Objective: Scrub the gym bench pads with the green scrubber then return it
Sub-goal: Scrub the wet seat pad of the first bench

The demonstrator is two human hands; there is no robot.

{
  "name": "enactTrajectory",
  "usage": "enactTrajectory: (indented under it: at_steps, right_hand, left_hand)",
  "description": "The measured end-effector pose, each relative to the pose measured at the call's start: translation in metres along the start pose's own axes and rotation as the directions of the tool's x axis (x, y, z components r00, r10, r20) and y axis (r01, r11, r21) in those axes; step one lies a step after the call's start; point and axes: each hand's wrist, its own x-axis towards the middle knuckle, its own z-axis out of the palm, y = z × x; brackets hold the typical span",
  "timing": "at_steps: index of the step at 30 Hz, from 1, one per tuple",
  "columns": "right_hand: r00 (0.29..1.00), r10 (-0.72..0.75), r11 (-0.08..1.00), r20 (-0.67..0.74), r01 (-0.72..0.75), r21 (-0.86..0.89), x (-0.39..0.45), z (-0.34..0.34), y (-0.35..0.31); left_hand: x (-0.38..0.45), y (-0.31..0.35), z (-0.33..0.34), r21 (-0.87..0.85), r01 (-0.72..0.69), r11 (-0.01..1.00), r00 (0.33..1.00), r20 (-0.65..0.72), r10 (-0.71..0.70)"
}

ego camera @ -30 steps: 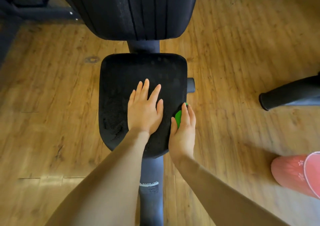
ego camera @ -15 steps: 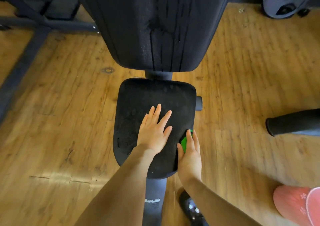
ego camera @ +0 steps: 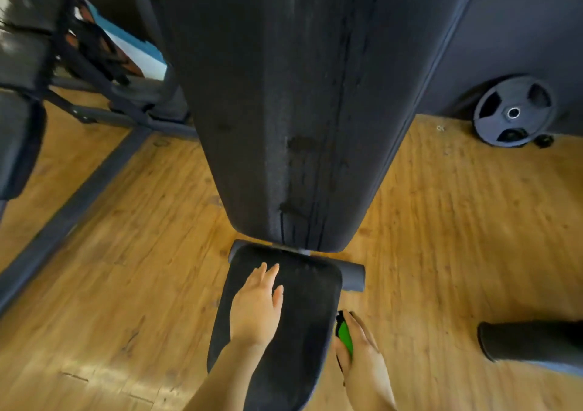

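Observation:
A black seat pad lies below me, and the long black back pad rises steeply beyond it, its cover cracked down the middle. My left hand rests flat on the seat pad with fingers spread. Just off the seat pad's right edge, my right hand grips the green scrubber, which shows only partly between thumb and fingers.
A wooden floor surrounds the bench. A black weight plate leans against the dark wall at the back right. A padded roller juts in from the right. Dark frame bars and another machine stand at the left.
My view has tilted up, so much more of the back pad shows. My right hand with the scrubber has slipped off the seat pad's right edge. My left hand stays on the seat.

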Motion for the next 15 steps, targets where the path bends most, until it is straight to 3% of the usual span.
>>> enactTrajectory:
  at_steps: [3,6,9,11,15]
  right_hand:
    - [0.989,-0.11,0.994,-0.095,0.111,0.001,0.002,-0.048,-0.041]
    - [0.953,-0.232,0.972,-0.194,0.234,-0.01,-0.001,-0.095,-0.086]
    - [0.919,-0.329,0.944,-0.216,0.315,-0.098,-0.009,-0.139,-0.131]
    - [0.85,-0.443,0.897,-0.286,0.418,-0.148,-0.013,-0.167,-0.161]
    - [0.631,-0.66,0.744,-0.407,0.623,-0.242,-0.007,-0.217,-0.207]
  left_hand:
    - [0.008,0.017,-0.053,-0.041,-0.065,0.997,0.962,-0.267,0.052]
    - [0.011,0.043,-0.109,-0.125,-0.094,0.988,0.95,-0.308,0.051]
    - [0.008,0.069,-0.158,-0.099,-0.124,0.987,0.89,-0.452,0.066]
    - [0.005,0.088,-0.188,-0.103,-0.13,0.986,0.846,-0.53,0.056]
    - [0.008,0.115,-0.24,-0.032,-0.167,0.985,0.777,-0.62,0.111]
